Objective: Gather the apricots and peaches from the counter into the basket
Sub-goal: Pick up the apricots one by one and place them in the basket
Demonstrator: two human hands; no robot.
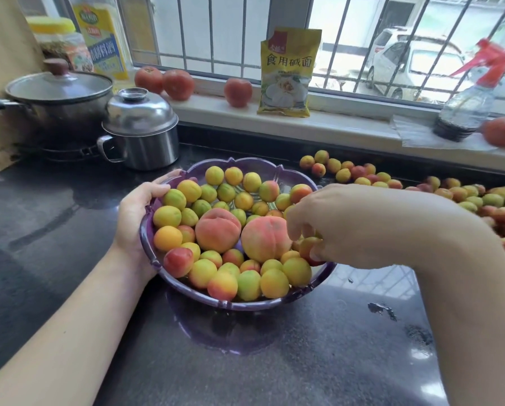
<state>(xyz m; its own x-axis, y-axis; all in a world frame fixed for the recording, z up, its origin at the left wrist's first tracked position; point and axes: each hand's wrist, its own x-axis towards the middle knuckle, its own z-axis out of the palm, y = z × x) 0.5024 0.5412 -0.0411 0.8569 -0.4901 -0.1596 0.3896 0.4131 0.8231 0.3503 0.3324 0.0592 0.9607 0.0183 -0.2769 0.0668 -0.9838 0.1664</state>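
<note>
Most of the dark table [318,361] was bare stone, with the purple basket [230,305] sitting near its middle, heaped with fruit. My left hand [137,218] curled round the basket's left rim, thumb hooked over the edge beside the fruit. My right hand [342,227] hung over the basket's right side, fingers bent down and pinching a reddish apricot [307,247] just beside two peaches [217,230]. More apricots [362,172] lay in a loose row on the table behind, under the windowsill, well apart from the basket.
</note>
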